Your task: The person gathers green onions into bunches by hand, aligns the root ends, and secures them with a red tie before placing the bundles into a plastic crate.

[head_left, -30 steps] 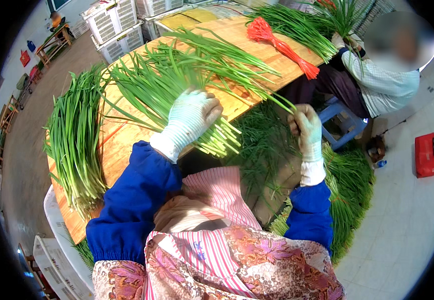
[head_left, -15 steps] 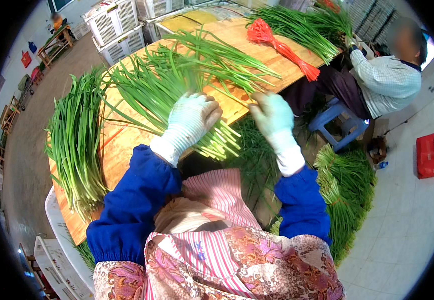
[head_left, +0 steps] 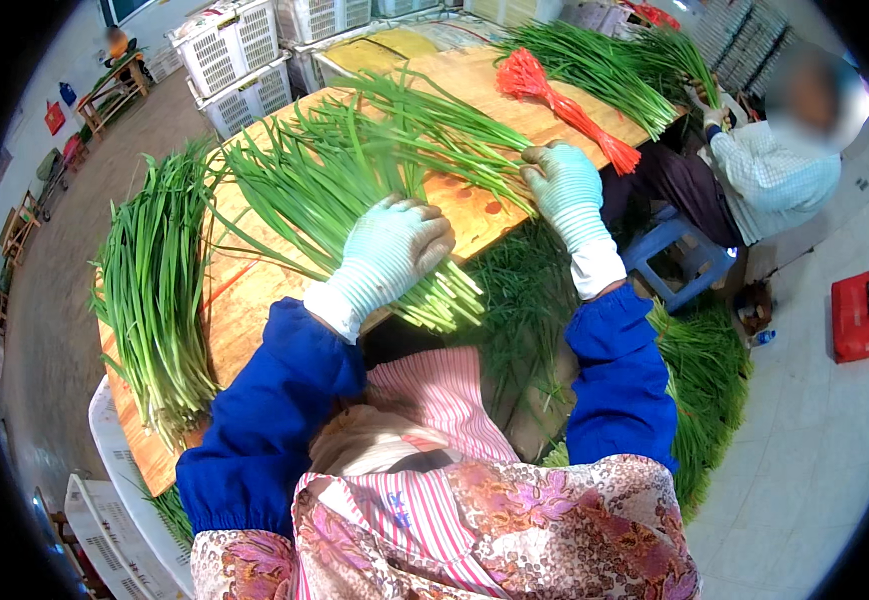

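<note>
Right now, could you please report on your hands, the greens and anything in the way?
Left hand on middle bunch. Right hand at near end of thinner bunch. Red strips beyond, apparently not blocking.

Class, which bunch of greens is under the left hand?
The wide bunch, its stem ends jutting past the table's edge. The right hand is at the smaller bunch beside it; neither touches the leftmost bunch.

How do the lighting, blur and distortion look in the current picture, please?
Head view: black corners, with crates leaning near the rim, suggest fisheye distortion; same head view: a hazy smear softens the leaves above the left hand; head view again: the table is brightly lit, while the greens below its edge lie in shadow.
</note>
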The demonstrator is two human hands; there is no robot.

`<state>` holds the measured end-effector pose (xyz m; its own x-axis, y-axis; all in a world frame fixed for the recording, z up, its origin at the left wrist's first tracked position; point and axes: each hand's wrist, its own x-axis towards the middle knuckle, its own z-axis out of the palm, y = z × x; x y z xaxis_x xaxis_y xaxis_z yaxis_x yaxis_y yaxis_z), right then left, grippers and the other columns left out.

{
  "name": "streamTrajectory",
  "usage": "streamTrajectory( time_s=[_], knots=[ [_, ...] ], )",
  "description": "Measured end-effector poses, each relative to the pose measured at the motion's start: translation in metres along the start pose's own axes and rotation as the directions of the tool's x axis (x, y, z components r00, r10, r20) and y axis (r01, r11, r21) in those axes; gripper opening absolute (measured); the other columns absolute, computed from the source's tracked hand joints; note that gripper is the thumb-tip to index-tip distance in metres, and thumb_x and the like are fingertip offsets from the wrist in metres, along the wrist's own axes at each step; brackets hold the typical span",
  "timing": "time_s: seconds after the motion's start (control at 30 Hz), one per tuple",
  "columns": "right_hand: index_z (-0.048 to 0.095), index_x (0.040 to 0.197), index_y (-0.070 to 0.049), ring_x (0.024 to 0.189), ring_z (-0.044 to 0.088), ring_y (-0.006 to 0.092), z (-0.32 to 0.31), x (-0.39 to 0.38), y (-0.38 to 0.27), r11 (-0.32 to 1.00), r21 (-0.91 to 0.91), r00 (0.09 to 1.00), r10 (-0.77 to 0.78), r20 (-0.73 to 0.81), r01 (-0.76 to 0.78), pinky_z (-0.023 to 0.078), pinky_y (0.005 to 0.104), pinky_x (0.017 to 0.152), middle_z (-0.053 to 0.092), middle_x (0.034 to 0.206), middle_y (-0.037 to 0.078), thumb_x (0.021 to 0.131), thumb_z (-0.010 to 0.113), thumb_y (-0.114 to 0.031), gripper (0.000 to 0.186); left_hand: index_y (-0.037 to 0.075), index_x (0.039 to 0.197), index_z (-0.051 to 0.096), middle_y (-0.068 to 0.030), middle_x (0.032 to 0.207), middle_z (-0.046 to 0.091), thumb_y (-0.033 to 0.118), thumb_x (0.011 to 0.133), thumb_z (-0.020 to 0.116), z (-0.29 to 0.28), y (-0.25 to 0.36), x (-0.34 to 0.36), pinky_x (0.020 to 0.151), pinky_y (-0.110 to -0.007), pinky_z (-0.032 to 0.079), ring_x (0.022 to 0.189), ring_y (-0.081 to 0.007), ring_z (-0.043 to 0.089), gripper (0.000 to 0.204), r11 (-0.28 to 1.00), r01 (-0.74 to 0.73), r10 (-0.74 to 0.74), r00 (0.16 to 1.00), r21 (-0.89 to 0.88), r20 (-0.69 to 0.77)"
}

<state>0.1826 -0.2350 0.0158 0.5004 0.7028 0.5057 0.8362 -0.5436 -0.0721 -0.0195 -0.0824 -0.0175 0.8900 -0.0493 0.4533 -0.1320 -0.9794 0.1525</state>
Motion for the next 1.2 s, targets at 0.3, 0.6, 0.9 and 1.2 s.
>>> streamTrajectory(
  time_s=[0.3,0.6,0.9,1.2],
  knots=[
    [0.066,0.087,0.000,0.061,0.059,0.0159,0.010,0.005,-0.009,0.698,0.667,0.965,0.212,0.156,-0.261,0.047,0.0287,0.060,0.063,0.067,0.010,0.080,0.060,-0.023,0.025,0.010,0.092,0.064,-0.0061,0.099,0.063,0.028,0.084,0.054,0.003,-0.005,-0.005,0.090,-0.041,0.042,0.099,-0.0261,0.058,0.022,1.000,0.003,-0.003,1.000,0.012,-0.016],
    [0.061,0.089,0.002,0.050,0.044,0.0064,0.015,-0.040,-0.021,0.281,0.876,0.917,0.191,0.350,-0.392,0.034,0.0208,0.046,0.055,0.063,0.000,0.086,0.055,-0.011,0.015,0.011,0.090,0.063,-0.0064,0.093,0.062,0.027,0.082,0.056,0.011,-0.005,-0.004,0.088,-0.041,0.042,0.093,-0.0255,0.058,0.019,1.000,-0.018,0.017,0.994,-0.009,-0.112],
    [0.067,0.092,-0.007,0.084,0.063,0.0292,0.013,-0.047,-0.034,0.789,0.613,0.992,-0.106,0.063,0.046,0.050,0.0373,0.075,0.065,0.087,0.013,0.080,0.064,-0.023,0.021,0.010,0.104,0.062,-0.0085,0.106,0.061,0.032,0.086,0.054,0.001,-0.001,0.002,0.099,-0.045,0.036,0.105,-0.0259,0.055,0.029,0.998,-0.047,0.052,0.994,-0.050,0.095],
    [0.065,0.091,-0.003,0.081,0.063,0.0322,0.017,0.002,0.010,0.858,0.420,0.955,0.267,0.128,-0.297,0.050,0.0398,0.072,0.065,0.085,0.017,0.081,0.062,-0.024,0.023,0.011,0.095,0.064,-0.0062,0.098,0.063,0.030,0.086,0.054,-0.002,0.002,0.001,0.094,-0.043,0.041,0.096,-0.0248,0.059,0.024,0.999,-0.035,0.036,0.999,-0.035,0.033]
  ],
)
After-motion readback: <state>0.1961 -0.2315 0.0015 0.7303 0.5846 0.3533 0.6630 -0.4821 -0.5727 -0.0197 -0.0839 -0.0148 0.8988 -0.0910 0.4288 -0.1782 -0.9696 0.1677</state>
